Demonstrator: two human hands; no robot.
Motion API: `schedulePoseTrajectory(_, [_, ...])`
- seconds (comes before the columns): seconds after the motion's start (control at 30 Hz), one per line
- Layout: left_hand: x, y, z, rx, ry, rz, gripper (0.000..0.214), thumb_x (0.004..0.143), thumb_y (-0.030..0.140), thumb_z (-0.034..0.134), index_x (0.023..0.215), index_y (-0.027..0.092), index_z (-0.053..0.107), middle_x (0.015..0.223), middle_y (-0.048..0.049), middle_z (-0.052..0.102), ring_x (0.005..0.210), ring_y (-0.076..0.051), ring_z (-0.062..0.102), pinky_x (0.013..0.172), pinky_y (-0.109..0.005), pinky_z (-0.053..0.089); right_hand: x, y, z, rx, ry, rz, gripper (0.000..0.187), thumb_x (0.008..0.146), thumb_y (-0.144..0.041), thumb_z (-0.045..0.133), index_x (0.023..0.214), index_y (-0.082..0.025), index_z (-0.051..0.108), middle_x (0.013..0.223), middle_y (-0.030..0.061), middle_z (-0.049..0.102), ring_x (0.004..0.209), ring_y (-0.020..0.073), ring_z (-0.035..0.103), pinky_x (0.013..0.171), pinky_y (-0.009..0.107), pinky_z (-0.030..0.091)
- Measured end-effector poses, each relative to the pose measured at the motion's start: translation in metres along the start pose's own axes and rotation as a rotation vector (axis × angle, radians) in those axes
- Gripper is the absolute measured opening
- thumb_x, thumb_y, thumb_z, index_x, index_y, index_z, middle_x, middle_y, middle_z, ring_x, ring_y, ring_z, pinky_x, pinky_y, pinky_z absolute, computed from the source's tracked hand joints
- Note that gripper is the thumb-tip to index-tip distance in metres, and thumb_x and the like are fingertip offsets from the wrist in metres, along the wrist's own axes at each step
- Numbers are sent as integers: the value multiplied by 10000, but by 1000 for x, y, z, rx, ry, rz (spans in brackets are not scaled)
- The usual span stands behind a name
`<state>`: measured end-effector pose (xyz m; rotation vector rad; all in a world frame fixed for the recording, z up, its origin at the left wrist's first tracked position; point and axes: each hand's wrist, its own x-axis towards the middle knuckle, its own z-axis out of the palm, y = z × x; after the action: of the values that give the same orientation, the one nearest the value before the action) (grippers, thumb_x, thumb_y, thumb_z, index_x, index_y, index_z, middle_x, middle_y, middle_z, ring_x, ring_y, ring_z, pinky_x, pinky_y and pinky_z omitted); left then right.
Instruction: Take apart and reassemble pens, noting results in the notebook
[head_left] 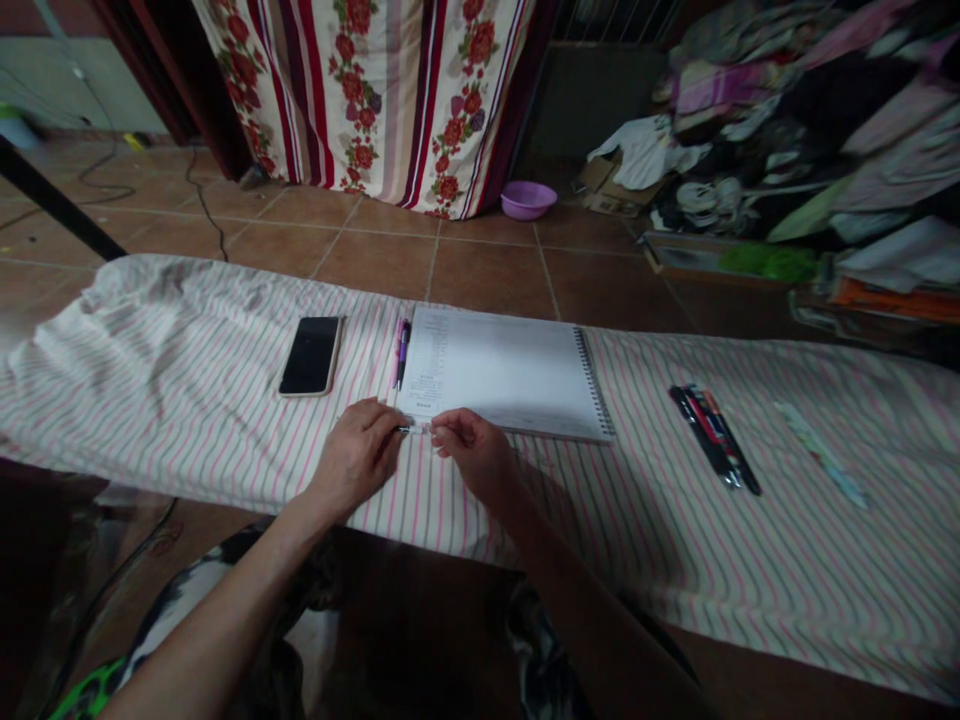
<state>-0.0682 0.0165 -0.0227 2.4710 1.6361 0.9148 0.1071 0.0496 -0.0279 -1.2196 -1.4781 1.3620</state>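
Clear slim piece (418,429) pinched at both ends

It is held near the striped-cloth surface's (225,440) front edge, just beside the spiral notebook's (517,365) near left corner. The left hand (360,445) and right hand (476,455) each seem to pinch one end. Probably light, stiff, slick; a fingertip grip should suit.

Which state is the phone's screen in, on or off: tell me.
Off, by its look: the phone lies face up on the striped cloth, its screen black throughout with nothing lit showing.
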Motion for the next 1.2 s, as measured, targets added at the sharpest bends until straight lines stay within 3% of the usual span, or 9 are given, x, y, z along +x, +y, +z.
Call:
schedulePoseTrajectory(0.27, [2, 5, 3, 95, -58, 35, 185, 833, 122, 477, 942, 169, 619, 880, -68, 642, 868, -188, 575, 934, -435, 429, 0, -1, -1, -41, 25, -2, 134, 716, -283, 571, 788, -175, 606, 651, 6, 634, 590, 134, 615, 560, 259, 534])
schedulePoseTrajectory(0.47, [0, 14, 4, 142, -39, 49, 228, 851, 140, 464, 1033, 180, 597, 949, -73, 626, 951, -204, 550, 957, -450, 405, -2, -4, -2, -82, 32, -26, 141, 737, -272, 563, 821, -168, 606, 715, 26, 652, 636, 147, 627, 581, 266, 536])
schedulePoseTrajectory(0.63, [-3, 27, 8, 161, -33, 110, 195, 849, 134, 471, 998, 175, 590, 939, -67, 622, 943, -201, 539, 944, -442, 414, -1, -5, -4, -115, 83, -22, 156, 740, -297, 566, 818, -168, 605, 710, 27, 649, 617, 146, 620, 561, 260, 532])
schedulePoseTrajectory(1.2, [-4, 27, 12, 183, -54, -55, 225, 880, 174, 430, 1066, 161, 556, 941, -80, 602, 924, -213, 511, 843, -404, 450, 0, -3, -7, -220, 65, -39, 176, 752, -290, 551, 858, -167, 618, 778, 53, 672, 693, 172, 637, 633, 290, 526])
